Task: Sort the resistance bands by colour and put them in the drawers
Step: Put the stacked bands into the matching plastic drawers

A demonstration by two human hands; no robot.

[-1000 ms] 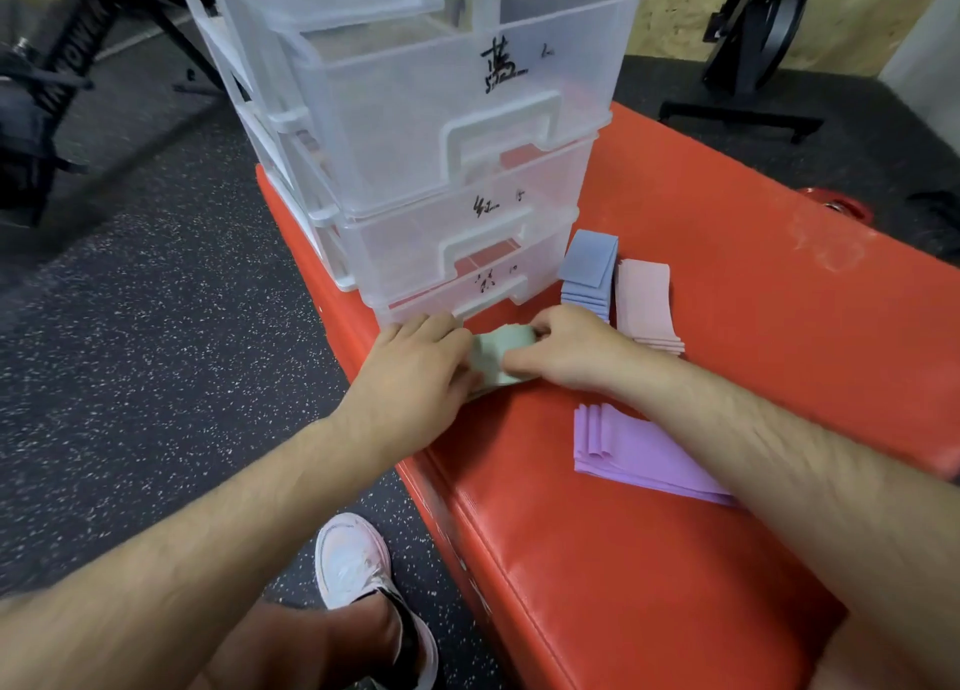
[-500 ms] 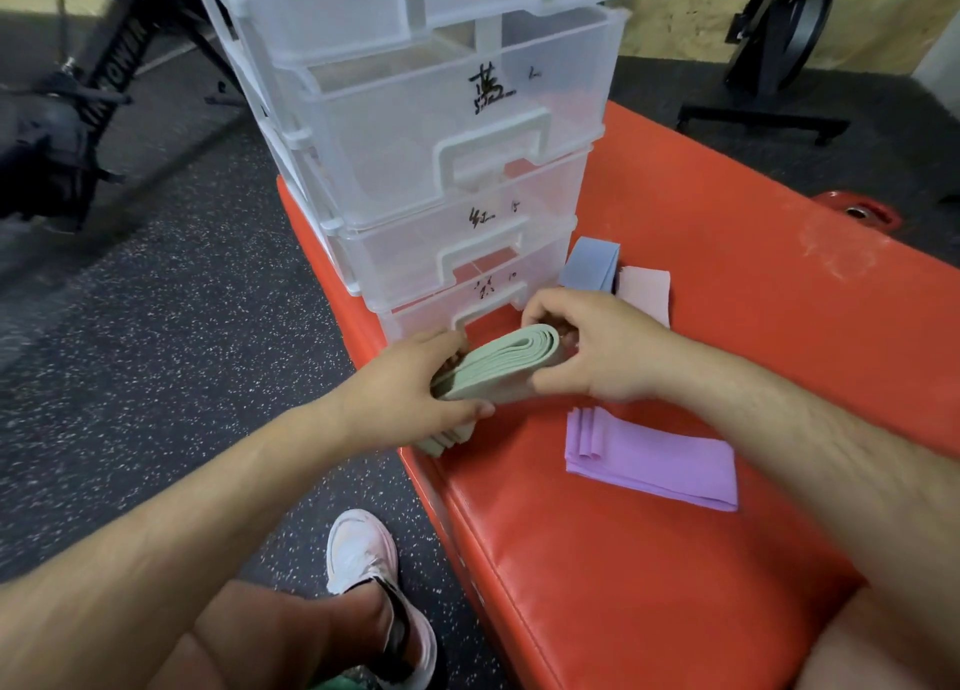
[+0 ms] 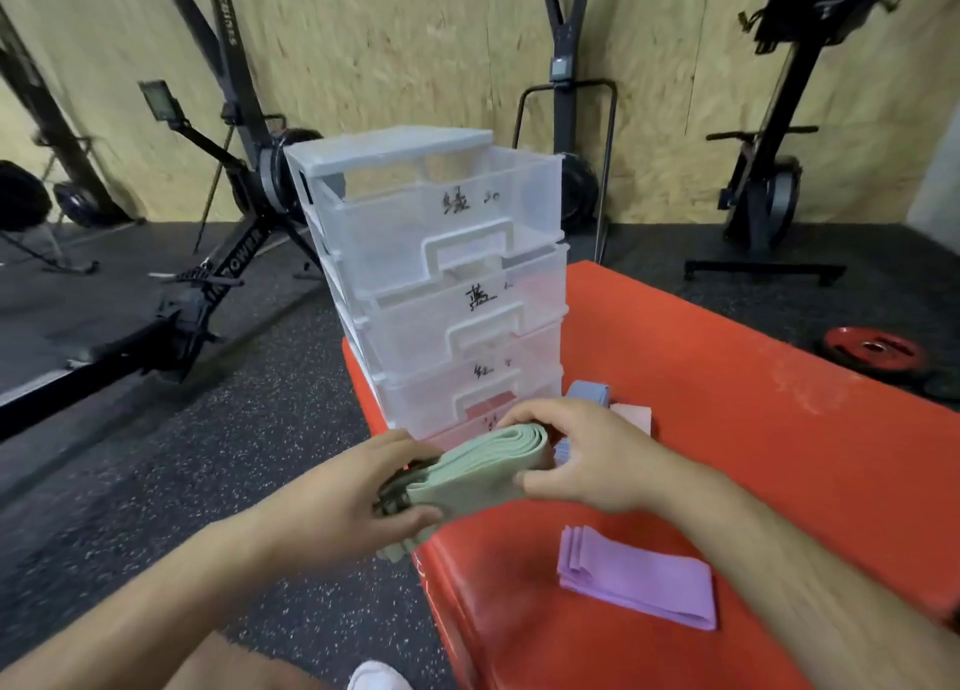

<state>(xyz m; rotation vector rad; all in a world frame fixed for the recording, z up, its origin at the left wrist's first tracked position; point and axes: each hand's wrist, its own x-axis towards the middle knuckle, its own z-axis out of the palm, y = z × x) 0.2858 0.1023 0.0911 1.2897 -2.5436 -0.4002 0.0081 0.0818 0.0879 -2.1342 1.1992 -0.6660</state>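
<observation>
Biggest risk: the green bands [image 3: 483,468] were a loose stack held only at the two ends, so I reckon the middle could sag or fan out on the lift and a band or two could slide off.
Already iffy: a few ends hung out under the left hand [image 3: 358,497], past the edge of the red table [image 3: 753,403]. Anything dropped there would probably hit the floor, not the table.
Wrong drawer: each drawer front on the drawer unit [image 3: 441,284] had a handwritten mark, too scrawly for me to read. A misread would mix the colours.
Knocking stuff: the right hand [image 3: 587,460] sat just in front of the blue bands [image 3: 587,393] and pink bands [image 3: 631,414], so a careless swing could mess up those piles.
Where the green lot was: up off the table, between both hands, in front of the lowest drawers and tilted up toward the right.
Left hand: curled round the left end, thumb underneath.
Right hand: pinching the folded right end, fingers on top and thumb below.
Target, my guess: the top drawer [image 3: 447,232], which stood pulled out and looked empty.
Not touched yet: the purple bands [image 3: 636,577] lay flat on the table, near the right forearm.
</observation>
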